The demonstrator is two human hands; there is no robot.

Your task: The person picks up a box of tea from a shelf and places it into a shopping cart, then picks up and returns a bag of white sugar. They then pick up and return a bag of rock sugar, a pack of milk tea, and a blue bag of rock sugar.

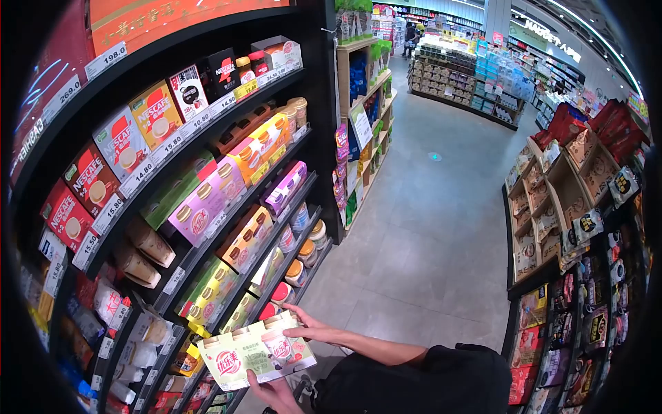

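Note:
A pale green and cream carton with pink round logos (241, 360) is held in front of the shelves, at the lower middle. My right hand (308, 327) grips its right end, with the thumb on the front face. Under its lower edge, my left hand (270, 392) holds the carton with the thumb against the front. Similar yellow-green cartons (209, 295) stand on the shelf just above and to the left. Jars with red and orange lids (296, 271) sit on the low shelf beyond the carton.
Shelves of coffee boxes (122, 146) with price tags rise on the left. A grey floor aisle (414, 228) runs ahead. Wooden bins with bagged snacks (552, 200) line the right. A person (409, 39) is far back in the store.

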